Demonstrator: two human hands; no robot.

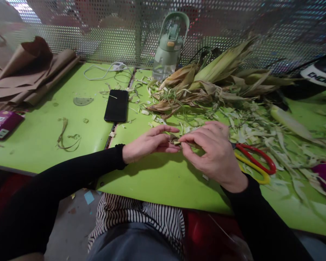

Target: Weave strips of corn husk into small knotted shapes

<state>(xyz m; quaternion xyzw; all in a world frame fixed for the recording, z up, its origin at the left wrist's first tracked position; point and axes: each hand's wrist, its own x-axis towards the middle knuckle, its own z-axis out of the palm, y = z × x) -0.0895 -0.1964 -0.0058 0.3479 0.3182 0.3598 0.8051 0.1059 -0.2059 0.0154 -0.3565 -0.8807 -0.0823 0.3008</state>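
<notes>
My left hand (149, 143) and my right hand (212, 150) meet over the green table (157, 181), fingertips pinched together on a small strip of corn husk (176, 140). Both hands are closed on it from opposite sides. A pile of corn husks and unpeeled cobs (214, 79) lies just beyond the hands. Cut husk scraps (260, 134) are scattered to the right. Red and yellow scissors (254, 163) lie on the table beside my right wrist.
A black phone (116, 105) lies left of the husk pile, near a white charger cable (105, 70). A green water bottle (170, 45) stands at the perforated back wall. Brown paper (29, 72) and a purple packet (2, 123) sit far left. A peeled cob (290, 121) lies right.
</notes>
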